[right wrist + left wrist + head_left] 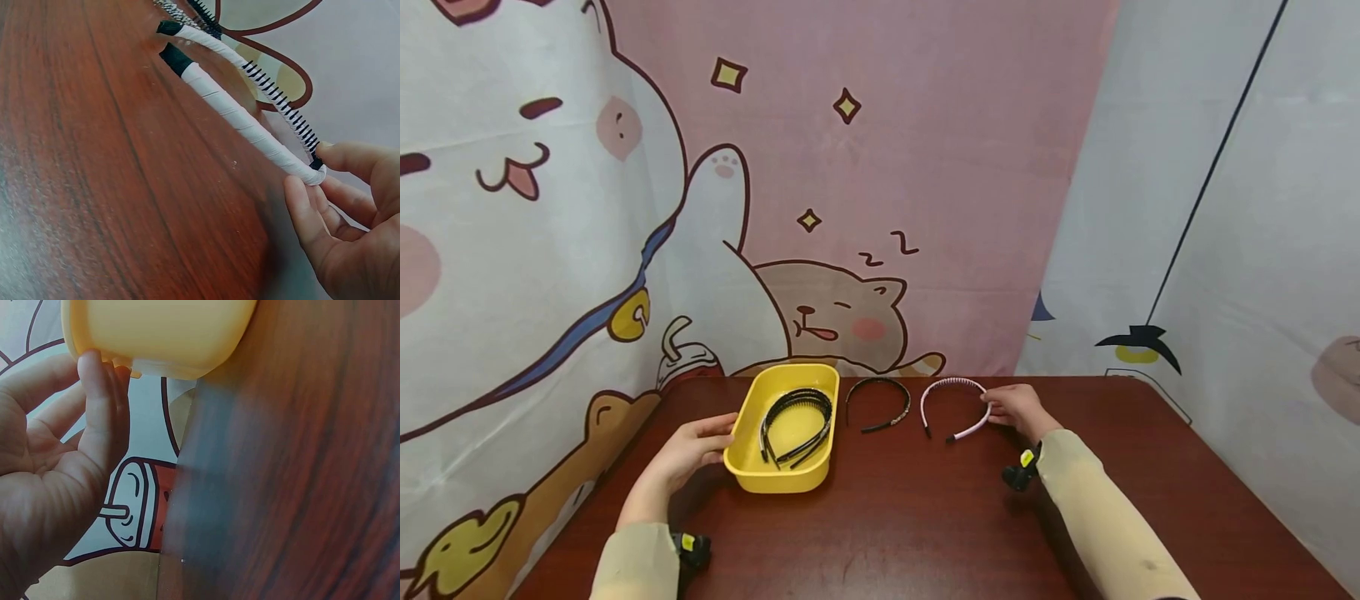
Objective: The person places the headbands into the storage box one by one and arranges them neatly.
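Note:
A yellow plastic tray (782, 482) stands on the table's left side, with several black headbands (797, 396) lying in it. My left hand (688, 450) holds the tray's left rim; in the left wrist view, the fingers (97, 381) meet the tray's edge. My right hand (1018, 408) pinches the right side of a pale pink headband (955, 382) between thumb and fingers. This band has black ends and a row of dark comb teeth, plain in the right wrist view. Between tray and pink band lies another black headband (880, 381) with a patterned side.
The dark red-brown wooden table (895, 533) extends toward me and to the right. Behind it hangs a pink and white cloth (940, 208) printed with cartoon animals. A small black device (1021, 475) sits on each wrist.

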A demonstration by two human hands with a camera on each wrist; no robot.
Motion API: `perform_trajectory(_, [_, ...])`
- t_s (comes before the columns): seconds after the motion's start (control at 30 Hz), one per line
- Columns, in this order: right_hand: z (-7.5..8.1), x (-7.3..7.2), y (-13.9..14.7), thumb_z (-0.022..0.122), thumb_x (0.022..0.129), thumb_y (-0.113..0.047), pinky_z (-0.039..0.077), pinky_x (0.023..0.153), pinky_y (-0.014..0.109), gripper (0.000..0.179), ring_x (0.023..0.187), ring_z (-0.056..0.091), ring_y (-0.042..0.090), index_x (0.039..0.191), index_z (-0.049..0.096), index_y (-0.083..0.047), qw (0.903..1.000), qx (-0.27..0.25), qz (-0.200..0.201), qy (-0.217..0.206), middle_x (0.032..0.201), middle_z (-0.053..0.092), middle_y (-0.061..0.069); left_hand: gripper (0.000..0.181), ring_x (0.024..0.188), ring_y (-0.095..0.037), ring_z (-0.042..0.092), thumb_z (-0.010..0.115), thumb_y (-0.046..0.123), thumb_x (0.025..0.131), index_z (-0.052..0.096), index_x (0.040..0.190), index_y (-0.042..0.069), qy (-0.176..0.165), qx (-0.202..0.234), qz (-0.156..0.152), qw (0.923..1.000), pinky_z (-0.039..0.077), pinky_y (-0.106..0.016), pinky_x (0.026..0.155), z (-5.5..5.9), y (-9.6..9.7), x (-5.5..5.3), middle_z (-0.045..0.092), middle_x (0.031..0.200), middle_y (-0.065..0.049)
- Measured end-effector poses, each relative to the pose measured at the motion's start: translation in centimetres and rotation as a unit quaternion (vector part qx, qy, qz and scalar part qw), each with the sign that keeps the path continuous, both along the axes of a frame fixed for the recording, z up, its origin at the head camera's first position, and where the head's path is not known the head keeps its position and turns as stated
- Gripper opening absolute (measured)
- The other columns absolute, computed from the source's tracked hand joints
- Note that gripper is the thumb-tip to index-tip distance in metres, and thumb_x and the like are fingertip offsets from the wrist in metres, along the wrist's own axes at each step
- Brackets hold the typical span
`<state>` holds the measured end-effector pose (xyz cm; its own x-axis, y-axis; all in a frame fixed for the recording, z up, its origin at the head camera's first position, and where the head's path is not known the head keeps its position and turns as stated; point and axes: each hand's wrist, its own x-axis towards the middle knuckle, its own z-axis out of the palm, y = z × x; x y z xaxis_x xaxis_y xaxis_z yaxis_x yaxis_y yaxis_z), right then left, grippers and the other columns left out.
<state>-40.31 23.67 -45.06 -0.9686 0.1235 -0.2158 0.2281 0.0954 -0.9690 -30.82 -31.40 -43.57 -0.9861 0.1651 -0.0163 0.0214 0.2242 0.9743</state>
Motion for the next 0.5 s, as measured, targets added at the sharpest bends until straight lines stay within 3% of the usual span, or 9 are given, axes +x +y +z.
perform_trajectory(0.5, [1.5,-0.8,0.6,0.067,0.088,-0.006,0.057,0.068,0.035,0.035,0.060,0.062,0.013,0.114,0.056,0.014,0.9997,-0.018,0.006,0.017,0.081,0.062,0.010,0.057,0.096,-0.022,0.063,0.060,0.007,0.095,0.036,0.144,-0.010,-0.004,0.009,0.002,1.0000,0.054,-0.029,0.076,0.1,0.1,-0.1,0.048,0.134,-0.030])
